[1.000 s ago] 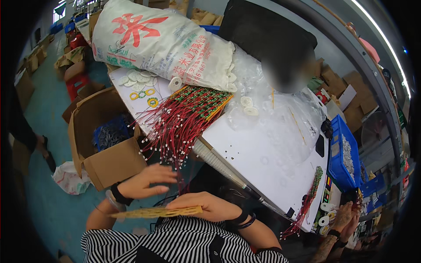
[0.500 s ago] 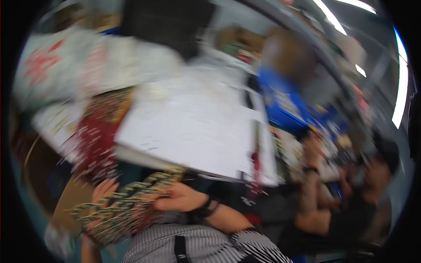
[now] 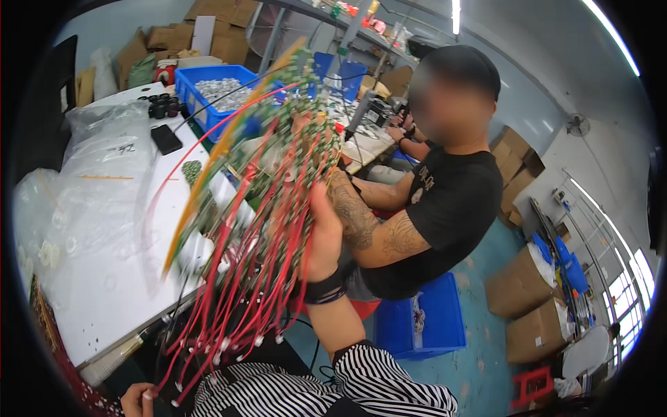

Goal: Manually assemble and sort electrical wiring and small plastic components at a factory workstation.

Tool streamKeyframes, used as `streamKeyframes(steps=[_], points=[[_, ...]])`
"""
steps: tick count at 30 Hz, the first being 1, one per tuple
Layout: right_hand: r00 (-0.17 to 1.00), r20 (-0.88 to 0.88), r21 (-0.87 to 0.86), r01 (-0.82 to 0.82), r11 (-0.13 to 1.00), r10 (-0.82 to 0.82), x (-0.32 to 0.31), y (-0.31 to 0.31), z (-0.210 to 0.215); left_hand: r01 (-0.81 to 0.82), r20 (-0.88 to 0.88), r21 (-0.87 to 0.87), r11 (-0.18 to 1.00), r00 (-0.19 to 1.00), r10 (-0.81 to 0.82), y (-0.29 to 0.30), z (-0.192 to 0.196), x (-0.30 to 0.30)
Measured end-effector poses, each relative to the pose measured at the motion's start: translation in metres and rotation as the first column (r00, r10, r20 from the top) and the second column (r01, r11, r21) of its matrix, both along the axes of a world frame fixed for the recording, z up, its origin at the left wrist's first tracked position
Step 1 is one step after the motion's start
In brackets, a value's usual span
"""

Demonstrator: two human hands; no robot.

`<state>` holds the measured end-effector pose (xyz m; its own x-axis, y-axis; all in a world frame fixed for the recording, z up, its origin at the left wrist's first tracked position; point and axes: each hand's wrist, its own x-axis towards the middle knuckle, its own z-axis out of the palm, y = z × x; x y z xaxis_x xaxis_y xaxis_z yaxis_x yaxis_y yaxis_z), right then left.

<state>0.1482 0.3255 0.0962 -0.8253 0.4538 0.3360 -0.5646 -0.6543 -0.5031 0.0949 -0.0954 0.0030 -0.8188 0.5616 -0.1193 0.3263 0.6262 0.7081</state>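
Note:
My right hand [image 3: 323, 240] is closed round a big bundle of wires [image 3: 260, 229], raised in front of my body. Its upper part is green and pale, blurred by motion; many red leads hang from it, tipped with small white connectors. A long orange-yellow strip [image 3: 221, 147] slants along the bundle's left side, too blurred to tell what it is. Low at the left, my left hand [image 3: 139, 399] pinches the end of one red wire. Most of that hand lies outside the picture. The bundle hides part of the white table [image 3: 104, 292] behind it.
A person in black [image 3: 445, 208] sits close on my right, arms toward the bench. Clear plastic bags [image 3: 104, 149], a phone [image 3: 167, 139] and a blue crate of small parts [image 3: 182, 89] stand on the table. A blue bin [image 3: 445, 313] is on the floor.
My view has swung to the right, toward the co-worker. My right hand has lifted the bundle from above my lap, and its red leads now hang down. My left hand has moved off its main part.

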Motion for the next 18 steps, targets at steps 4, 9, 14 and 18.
streamKeyframes(steps=[4, 9, 14, 18], points=[[0.996, 0.086, -0.025, 0.027, 0.999, -0.025, -0.001, 0.023, 0.007, -0.134, 0.159, 0.254, 0.958, 0.983, 0.095, 0.016, 0.033, -0.008], [0.919, 0.266, 0.310, -0.368, 0.876, 0.292, 0.001, -0.026, -0.005, -0.231, 0.185, 0.735, 0.637, 0.973, 0.139, -0.003, 0.025, -0.072], [0.908, 0.265, 0.394, -0.410, 0.822, 0.326, 0.003, -0.046, 0.003, -0.338, 0.332, 0.861, 0.379, 0.940, 0.084, 0.124, 0.085, -0.036], [0.974, 0.113, 0.476, -0.225, 0.850, 0.194, 0.009, -0.031, -0.024, -0.089, 0.073, 0.845, 0.527, 0.996, 0.052, 0.190, 0.050, -0.055]])
